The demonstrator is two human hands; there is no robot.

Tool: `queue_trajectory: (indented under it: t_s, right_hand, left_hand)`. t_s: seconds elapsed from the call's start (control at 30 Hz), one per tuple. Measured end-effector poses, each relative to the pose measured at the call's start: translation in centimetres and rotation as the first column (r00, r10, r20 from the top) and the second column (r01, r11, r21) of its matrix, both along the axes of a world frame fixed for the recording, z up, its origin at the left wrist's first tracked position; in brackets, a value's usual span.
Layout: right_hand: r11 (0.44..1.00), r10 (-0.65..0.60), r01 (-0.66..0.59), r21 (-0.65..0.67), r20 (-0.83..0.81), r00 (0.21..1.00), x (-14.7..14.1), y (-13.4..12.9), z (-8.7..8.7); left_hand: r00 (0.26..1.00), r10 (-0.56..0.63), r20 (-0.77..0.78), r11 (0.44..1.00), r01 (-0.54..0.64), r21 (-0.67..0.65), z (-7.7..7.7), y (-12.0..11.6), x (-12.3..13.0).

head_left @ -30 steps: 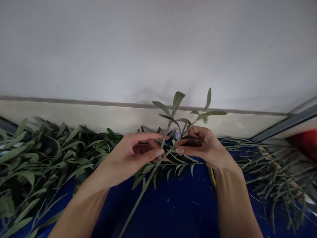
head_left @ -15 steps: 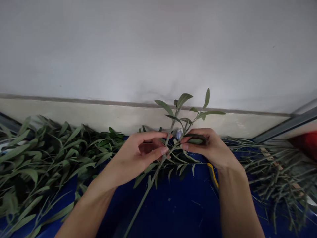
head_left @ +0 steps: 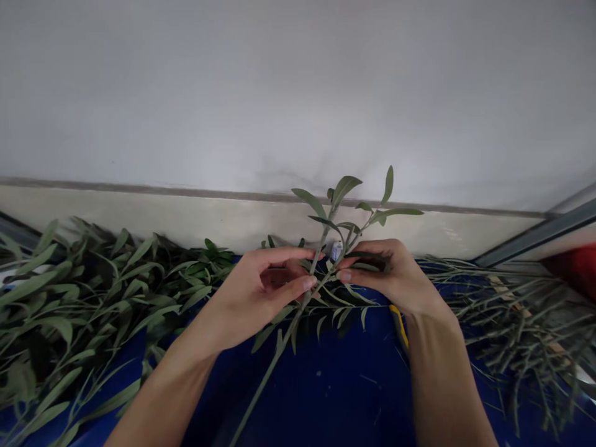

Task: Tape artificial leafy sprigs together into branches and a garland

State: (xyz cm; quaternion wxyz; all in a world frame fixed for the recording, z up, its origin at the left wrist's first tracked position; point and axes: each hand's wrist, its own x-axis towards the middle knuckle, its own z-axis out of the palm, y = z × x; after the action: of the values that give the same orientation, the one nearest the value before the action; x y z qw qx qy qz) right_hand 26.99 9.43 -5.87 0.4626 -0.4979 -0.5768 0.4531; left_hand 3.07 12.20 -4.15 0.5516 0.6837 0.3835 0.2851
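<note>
Leafy green branch (head_left: 266,372) slanting over a blue surface (head_left: 326,397), gripped by 2 hands: left hand (head_left: 261,288) curled narrowly around the thin stem, right hand (head_left: 386,273) closed on a side twig. Light, springy, leaves soft; safest hold on the bare lower stem.

Dark blue tabletop (head_left: 326,397): leafy branches (head_left: 93,304) piled left, thin sprigs (head_left: 516,335) piled right.
</note>
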Motion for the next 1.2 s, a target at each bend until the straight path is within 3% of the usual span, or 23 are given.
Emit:
queue_trajectory:
  t_s: [0.2, 0.33, 0.53, 0.73, 0.87, 0.97, 1.07, 1.13, 1.2]
  right_hand:
    - [0.995, 0.1, -0.099, 0.011, -0.093, 0.991, 1.0, -0.5, 0.4]
    - [0.995, 0.089, -0.079, 0.064, -0.184, 0.979, 1.2, -0.1, -0.2]
    - [0.993, 0.116, -0.11, 0.037, -0.276, 0.954, 1.3, 0.8, -1.0]
    - [0.994, -0.105, 0.11, 0.015, -0.187, 0.977, 3.0, 0.9, -1.4]
    - [0.963, -0.24, 0.262, 0.067, -0.234, 0.942, 4.5, 0.8, -1.5]
    - [0.909, -0.355, 0.4, 0.118, -0.284, 0.891, 5.6, 0.3, -1.1]
    - [0.807, -0.46, 0.542, 0.237, -0.324, 0.827, 6.7, -0.5, -0.4]
    - [0.749, -0.511, 0.584, 0.312, -0.288, 0.81, 7.3, -1.1, -0.1]
    - [0.738, -0.531, 0.579, 0.347, -0.23, 0.815, 7.8, -1.5, -0.1]
  left_hand:
    - [0.998, -0.021, 0.055, 1.0, 0.022, -0.009, 0.1, 0.2, -0.3]
    - [0.991, -0.05, 0.122, 0.998, 0.055, -0.032, 0.0, 0.2, -0.1]
    - [0.985, -0.034, 0.169, 0.999, 0.039, -0.023, 0.0, -0.1, 0.1]
    - [0.974, 0.027, 0.223, 0.998, -0.015, -0.053, 0.6, -0.2, 0.5]
    - [0.975, 0.042, 0.22, 0.999, -0.033, -0.043, 0.8, -0.3, 0.7]
    - [0.965, 0.037, 0.259, 0.998, -0.021, -0.066, 1.1, -0.5, 0.9]
    - [0.949, 0.044, 0.313, 0.995, -0.012, -0.101, 1.3, -0.6, 1.0]
    - [0.944, 0.022, 0.329, 0.993, 0.017, -0.116, 1.4, -0.5, 1.0]
    - [0.942, -0.01, 0.335, 0.991, 0.055, -0.125, 1.2, -0.4, 0.9]
